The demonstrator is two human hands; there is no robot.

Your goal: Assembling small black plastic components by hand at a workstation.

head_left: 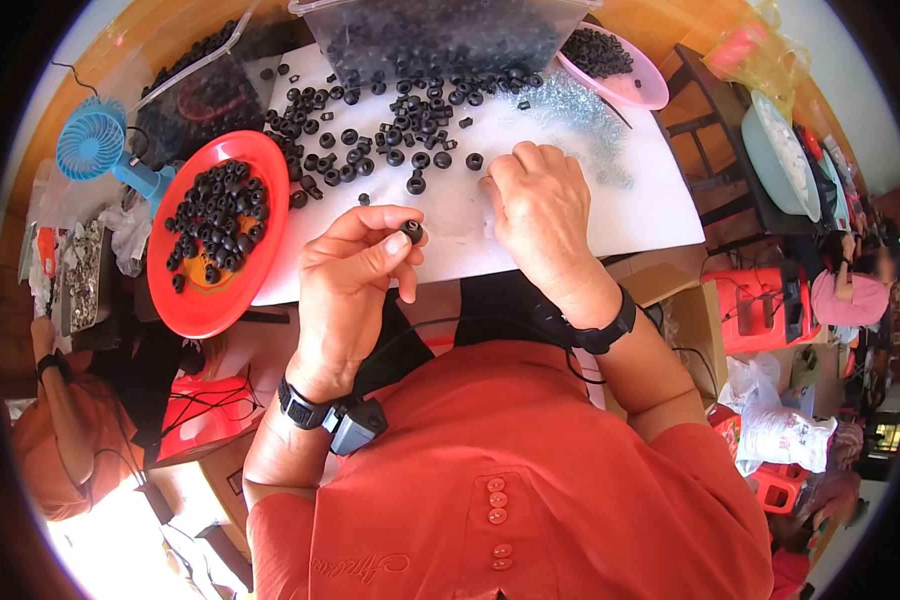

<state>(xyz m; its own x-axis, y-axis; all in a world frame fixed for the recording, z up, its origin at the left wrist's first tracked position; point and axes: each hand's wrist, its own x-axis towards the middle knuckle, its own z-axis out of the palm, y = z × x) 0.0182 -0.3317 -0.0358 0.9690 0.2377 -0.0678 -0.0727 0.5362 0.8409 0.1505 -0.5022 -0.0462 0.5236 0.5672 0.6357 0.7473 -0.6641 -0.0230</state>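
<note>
Between the thumb and forefinger of my left hand point(355, 265) is a small round black plastic piece point(411, 231), its holed end turned upward. It hangs just above the near part of the white tabletop point(470, 235). My right hand point(542, 205) rests low over the table to the right, its fingers curled and pressed together. Whatever its fingertips pinch, if anything, is hidden. Loose black pieces point(395, 157) like the held one lie scattered beyond both hands. A spread of tiny shiny, coil-like bits point(582, 125) lies beyond my right hand.
At the left, a red plate point(282, 180) holds many black pieces. A clear plastic bin point(450, 12) stands at the back, beside a pink dish point(655, 92) of small black parts. A blue fan point(92, 140) is far left. Other people sit at both sides.
</note>
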